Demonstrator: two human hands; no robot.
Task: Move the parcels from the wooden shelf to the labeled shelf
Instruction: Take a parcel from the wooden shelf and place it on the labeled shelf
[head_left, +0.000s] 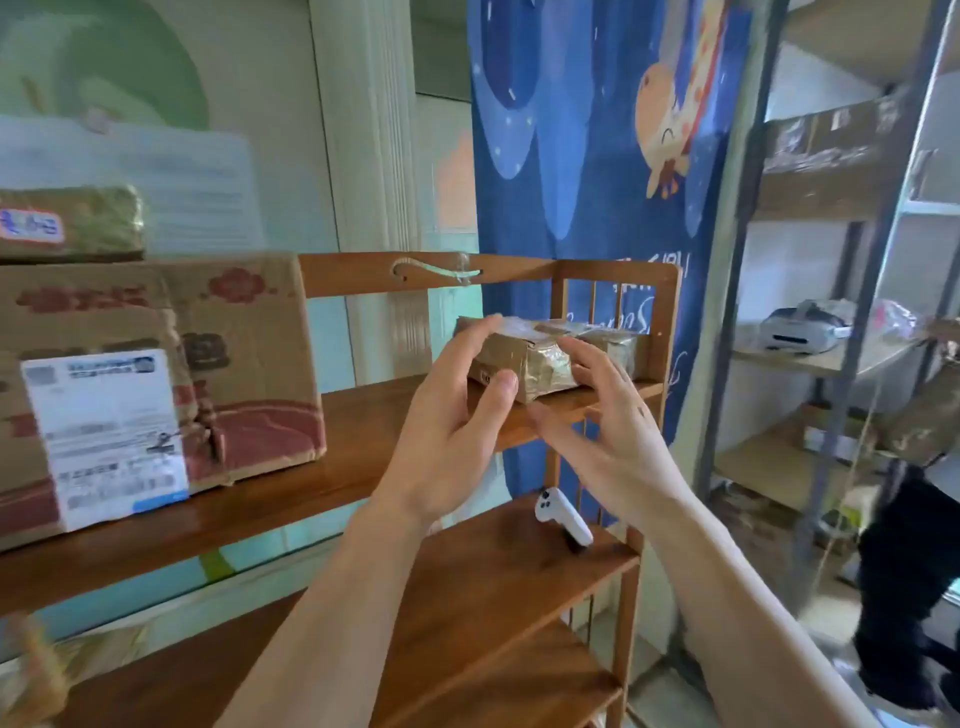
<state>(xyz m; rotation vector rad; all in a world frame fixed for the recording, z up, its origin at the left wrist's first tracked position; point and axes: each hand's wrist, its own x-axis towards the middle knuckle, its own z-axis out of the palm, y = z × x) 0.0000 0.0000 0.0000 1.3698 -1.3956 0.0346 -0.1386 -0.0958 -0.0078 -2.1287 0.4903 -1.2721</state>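
While both bare arms reach forward from the near edge of the scene, the left hand (457, 400) and the right hand (602, 415) spread open on either side of a small taped parcel (545, 353), fingers splayed wide, probably because a packet this shape is easiest caught from both ends at once. Neither hand has closed on it: the left fingertips seem to brush its top left corner, but whether they truly touch I cannot tell, and the right palm hovers just beside its near right end. That parcel sits at the far right end of the wooden shelf (363, 415), tucked against the slatted side rail, which would keep it from sliding off. Further left on the same board stands a large cardboard box (156, 374) with a white shipping label facing outward, and another wrapped parcel (72, 221) rests on top of it. One board lower, a white controller (563, 517) lies near the right rail. To the right, well apart, stands the grey metal shelf (831, 364), presumably the destination, already carrying some boxes.
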